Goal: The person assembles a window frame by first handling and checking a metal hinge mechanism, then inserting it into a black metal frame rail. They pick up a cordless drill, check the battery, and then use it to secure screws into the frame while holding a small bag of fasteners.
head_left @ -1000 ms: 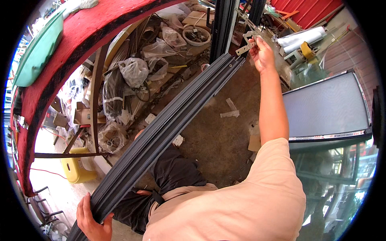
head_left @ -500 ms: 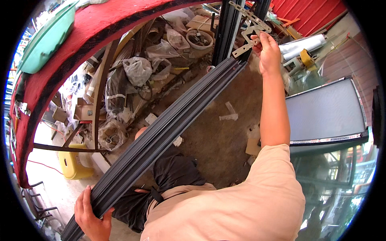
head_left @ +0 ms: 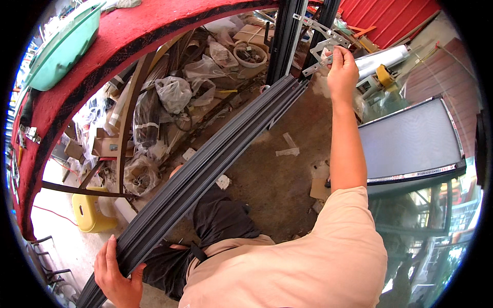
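A long dark-grey ribbed metal frame rail (head_left: 205,169) slants from lower left to upper right — the left hand (head_left: 115,272) grasps its near end to steady it, while the right hand (head_left: 341,72) pinches a small silvery metal bracket (head_left: 319,54) just above its far end, beside black uprights (head_left: 287,36).

workshop | dark metal frame profiles (head_left: 205,169) | glass panes (head_left: 411,138) | piled scrap clutter (head_left: 174,97)

Dark grey frame rail (head_left: 205,169), silver metal bracket (head_left: 319,51). Red felt with black speckled edge on the counter (head_left: 128,36), a mint-green tub (head_left: 61,49) near its far edge. Yellow stool (head_left: 92,210) on the pale floor (head_left: 277,179). Peach shirt (head_left: 308,262), red corrugated wall (head_left: 390,13).
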Demonstrator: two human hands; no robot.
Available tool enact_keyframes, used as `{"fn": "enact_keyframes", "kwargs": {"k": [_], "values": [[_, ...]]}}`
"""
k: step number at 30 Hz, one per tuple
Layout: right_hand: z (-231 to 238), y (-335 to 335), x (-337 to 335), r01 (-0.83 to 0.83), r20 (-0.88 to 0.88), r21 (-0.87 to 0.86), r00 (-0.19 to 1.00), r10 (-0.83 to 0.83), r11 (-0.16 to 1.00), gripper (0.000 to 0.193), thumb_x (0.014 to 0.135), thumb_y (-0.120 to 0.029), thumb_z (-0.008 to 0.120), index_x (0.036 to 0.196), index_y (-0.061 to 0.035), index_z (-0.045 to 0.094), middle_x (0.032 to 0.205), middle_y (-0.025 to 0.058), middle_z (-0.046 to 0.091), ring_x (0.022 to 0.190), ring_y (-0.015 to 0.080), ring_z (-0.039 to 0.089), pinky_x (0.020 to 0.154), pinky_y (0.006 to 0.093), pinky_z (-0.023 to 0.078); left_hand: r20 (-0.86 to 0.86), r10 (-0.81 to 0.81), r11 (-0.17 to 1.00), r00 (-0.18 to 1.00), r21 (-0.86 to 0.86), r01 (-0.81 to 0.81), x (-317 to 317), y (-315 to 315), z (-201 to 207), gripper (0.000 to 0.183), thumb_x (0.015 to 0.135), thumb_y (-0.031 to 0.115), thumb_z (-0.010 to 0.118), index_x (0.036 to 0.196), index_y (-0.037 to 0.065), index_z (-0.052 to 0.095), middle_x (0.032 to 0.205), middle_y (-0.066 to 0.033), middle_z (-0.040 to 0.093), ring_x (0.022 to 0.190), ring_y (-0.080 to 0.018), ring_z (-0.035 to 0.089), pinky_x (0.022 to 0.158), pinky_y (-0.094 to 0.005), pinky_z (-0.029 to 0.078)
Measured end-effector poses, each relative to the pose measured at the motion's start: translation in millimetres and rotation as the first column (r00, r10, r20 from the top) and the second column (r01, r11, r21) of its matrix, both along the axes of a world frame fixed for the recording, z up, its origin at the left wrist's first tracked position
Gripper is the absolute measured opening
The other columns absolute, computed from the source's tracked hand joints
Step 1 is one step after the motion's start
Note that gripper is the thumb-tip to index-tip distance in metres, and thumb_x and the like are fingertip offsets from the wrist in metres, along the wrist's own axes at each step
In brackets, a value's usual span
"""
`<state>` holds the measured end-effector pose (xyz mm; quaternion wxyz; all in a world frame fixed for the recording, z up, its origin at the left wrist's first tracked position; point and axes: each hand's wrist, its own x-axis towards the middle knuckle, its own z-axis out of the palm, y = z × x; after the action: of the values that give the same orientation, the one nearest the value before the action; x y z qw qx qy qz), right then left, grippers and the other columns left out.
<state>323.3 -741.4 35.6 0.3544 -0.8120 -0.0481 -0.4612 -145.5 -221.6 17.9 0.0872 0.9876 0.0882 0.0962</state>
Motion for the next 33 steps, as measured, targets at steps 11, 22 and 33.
{"fn": "enact_keyframes", "kwargs": {"k": [11, 22, 33], "values": [[-9.9, 0.0, 0.6, -0.023, 0.017, 0.008, 1.000, 0.023, 1.000, 0.023, 0.115, -0.022, 0.067, 0.117, -0.0023, 0.079, 0.097, 0.0098, 0.086, 0.085, 0.0222, 0.082, 0.080, 0.0374, 0.062, 0.042, -0.024, 1.000, 0.999, -0.008, 0.025, 2.5, 0.8, -1.1, 0.074, 0.100, 0.067, 0.076, 0.156, 0.019, 0.070, 0.132, -0.0183, 0.077, 0.115, -0.0447, 0.075, 0.093, -0.0517, 0.062], [-21.1, -3.1, 10.5, -0.056, 0.010, -0.002, 0.998, 0.056, 0.998, 0.023, 0.115, -0.023, 0.068, 0.118, -0.0041, 0.080, 0.097, 0.0079, 0.087, 0.086, 0.0227, 0.082, 0.080, 0.0364, 0.061, -0.050, -0.015, 0.995, 0.999, -0.099, 0.010, -2.5, 12.0, -8.2, 0.095, 0.086, 0.056, 0.090, 0.159, 0.001, 0.060, 0.139, -0.0253, 0.070, 0.124, -0.0491, 0.070, 0.106, -0.0564, 0.054], [-24.2, -1.3, 10.2, -0.076, -0.008, 0.000, 0.997, 0.076, 0.997, 0.025, 0.115, -0.024, 0.067, 0.119, -0.0038, 0.080, 0.098, 0.0083, 0.086, 0.087, 0.0214, 0.081, 0.079, 0.0354, 0.060, -0.066, -0.006, 0.996, 0.998, -0.084, 0.000, -1.7, 11.2, -7.0, 0.095, 0.084, 0.053, 0.091, 0.157, 0.001, 0.061, 0.138, -0.0265, 0.070, 0.125, -0.0499, 0.070, 0.108, -0.0566, 0.054]]}}
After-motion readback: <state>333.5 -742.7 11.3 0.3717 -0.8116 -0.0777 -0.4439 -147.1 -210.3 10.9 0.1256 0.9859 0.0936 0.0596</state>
